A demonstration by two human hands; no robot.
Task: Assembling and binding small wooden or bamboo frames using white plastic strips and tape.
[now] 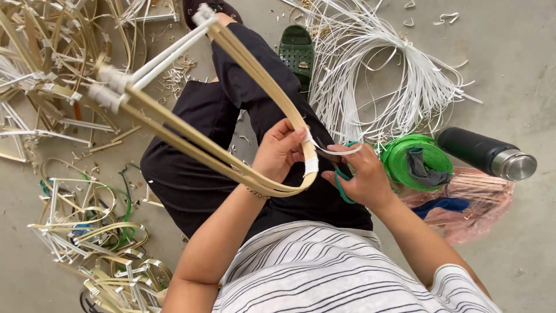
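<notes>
A bent loop of flat, smooth tan cane strips (231, 104), bound with white tape, is gripped over the lap by the left hand (279, 152). Green-handled scissors (341, 177) are clasped in the right hand (362, 177).

Grey concrete floor (509, 58): white strip bundle (382, 69), green coil (414, 159), black flask (486, 153), green sandal (296, 53), cane scraps (52, 75).

The left hand (279, 152) grips the bent end of a tan cane frame (231, 156), its fingers (292, 134) curled over the white strip (313, 152) wrapped there. The right hand (362, 177) holds green-handled scissors (343, 181) at the strip's loose end. A green coil (414, 165), a black flask (485, 153) and loose white strips (382, 75) lie on the floor (521, 69) nearby.
</notes>
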